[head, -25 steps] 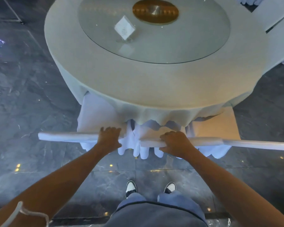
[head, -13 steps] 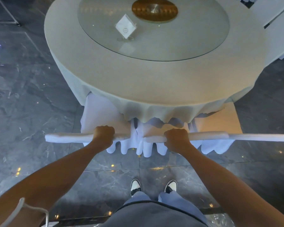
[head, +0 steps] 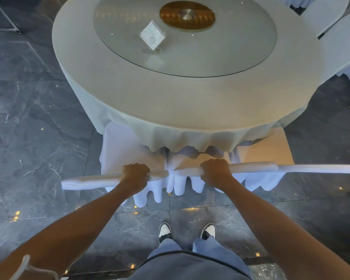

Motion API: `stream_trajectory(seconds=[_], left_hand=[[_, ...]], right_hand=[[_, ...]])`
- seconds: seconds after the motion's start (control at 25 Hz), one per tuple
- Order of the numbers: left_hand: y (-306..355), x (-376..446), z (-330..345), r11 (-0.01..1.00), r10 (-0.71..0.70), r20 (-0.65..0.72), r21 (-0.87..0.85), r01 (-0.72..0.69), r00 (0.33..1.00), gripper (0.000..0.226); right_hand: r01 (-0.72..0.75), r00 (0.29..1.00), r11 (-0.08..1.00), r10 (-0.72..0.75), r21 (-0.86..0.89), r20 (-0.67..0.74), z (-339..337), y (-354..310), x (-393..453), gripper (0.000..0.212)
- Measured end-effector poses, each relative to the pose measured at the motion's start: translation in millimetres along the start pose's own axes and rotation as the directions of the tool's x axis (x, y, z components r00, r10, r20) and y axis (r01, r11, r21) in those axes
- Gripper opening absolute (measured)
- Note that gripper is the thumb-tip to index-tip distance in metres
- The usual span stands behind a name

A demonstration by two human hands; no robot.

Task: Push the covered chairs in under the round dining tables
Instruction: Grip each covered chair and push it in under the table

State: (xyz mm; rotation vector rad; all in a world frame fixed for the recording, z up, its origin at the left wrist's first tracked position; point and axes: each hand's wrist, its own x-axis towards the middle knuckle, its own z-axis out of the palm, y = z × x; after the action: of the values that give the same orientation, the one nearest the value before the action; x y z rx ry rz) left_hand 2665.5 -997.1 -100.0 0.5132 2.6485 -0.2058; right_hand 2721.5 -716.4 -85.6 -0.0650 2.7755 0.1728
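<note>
1. Dark marble floor (head: 38,138) runs all round me, and straight ahead stands the round desk (head: 190,102) under its pale cloth, with a glass turntable (head: 220,57) and a small card stand (head: 153,38) on top.
2. Two covered chairs sit side by side at the near edge of the desk: the left chair (head: 121,146) and the right chair (head: 265,150). Their seats are partly beneath the hanging hem of the cloth; their top rails are on my side, clear of the rim.
3. My left hand (head: 135,175) is curled round the top rail of the left chair, near its inner end.
4. My right hand (head: 215,171) is wrapped round the top rail of the right chair, likewise near its inner end. Both hands are clenched on fabric-covered rails, arms stretched out.
5. I judge this to be the pushing step itself, with both chairs driven together and the seats about halfway under.
6. Next calls for an even forward shove with both arms, keeping the two rails in one line so neither chair swings outward, until the backs come close to the cloth.
7. Loose skirts (head: 176,184) hang between the chairs near my shoes (head: 187,232); they might catch under a leg.
8. More covered chairs (head: 341,41) stand at the far right.
</note>
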Motion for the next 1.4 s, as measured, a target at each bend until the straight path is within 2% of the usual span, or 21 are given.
stream_trajectory(seconds=[0.28, 0.48, 0.6, 0.68, 0.72, 0.8, 0.88, 0.96, 1.08, 1.16, 1.28, 1.4], left_hand=[[0, -1, 2, 0.999, 0.036, 0.022, 0.031, -0.036, 0.999, 0.028], [12, 7, 6, 0.998, 0.057, 0.067, 0.020, -0.059, 0.996, 0.034], [21, 20, -6, 0.991, 0.123, 0.194, -0.079, -0.110, 0.973, 0.042], [30, 32, -15, 0.974, 0.185, 0.316, -0.185, -0.131, 0.930, 0.050], [39, 38, -20, 0.951, 0.227, 0.318, -0.278, -0.138, 0.920, 0.044], [58, 49, -27, 0.864, 0.261, 0.194, -0.484, -0.139, 0.946, 0.020], [85, 59, -40, 0.771, 0.232, 0.033, -0.616, -0.163, 0.972, 0.021], [119, 65, -58, 0.700, 0.191, -0.028, -0.696, -0.156, 0.981, 0.022], [175, 69, -75, 0.715, 0.203, -0.047, -0.675, -0.181, 0.978, 0.017], [223, 72, -82, 0.725, 0.209, -0.050, -0.662, -0.189, 0.977, 0.021], [295, 77, -85, 0.741, 0.238, -0.002, -0.646, -0.183, 0.971, 0.027], [337, 77, -83, 0.763, 0.224, 0.001, -0.623, -0.174, 0.975, 0.038]], right_hand=[[0.029, 0.998, 0.999, -0.027, 0.029, -0.057, 6, 4, 0, 0.022], [0.173, 0.956, 0.979, -0.140, 0.107, -0.258, 19, 16, -7, 0.031], [0.227, 0.896, 0.967, -0.163, 0.112, -0.413, 27, 37, -23, 0.046], [0.186, 0.878, 0.972, -0.098, 0.145, -0.468, 37, 63, -38, 0.055], [0.137, 0.884, 0.976, -0.045, 0.167, -0.465, 42, 81, -47, 0.060], [0.013, 0.911, 0.978, 0.074, 0.209, -0.406, 54, 121, -63, 0.073], [-0.110, 0.930, 0.968, 0.181, 0.226, -0.321, 68, 167, -79, 0.080], [-0.222, 0.935, 0.954, 0.268, 0.203, -0.232, 81, 216, -93, 0.081], [-0.318, 0.939, 0.942, 0.329, 0.109, -0.102, 94, 278, -107, 0.078], [-0.312, 0.949, 0.950, 0.312, 0.012, -0.036, 104, 318, -115, 0.069], [-0.257, 0.966, 0.965, 0.257, -0.056, -0.015, 113, 374, -117, 0.057], [-0.275, 0.961, 0.960, 0.275, -0.044, 0.006, 105, 411, -112, 0.034]])
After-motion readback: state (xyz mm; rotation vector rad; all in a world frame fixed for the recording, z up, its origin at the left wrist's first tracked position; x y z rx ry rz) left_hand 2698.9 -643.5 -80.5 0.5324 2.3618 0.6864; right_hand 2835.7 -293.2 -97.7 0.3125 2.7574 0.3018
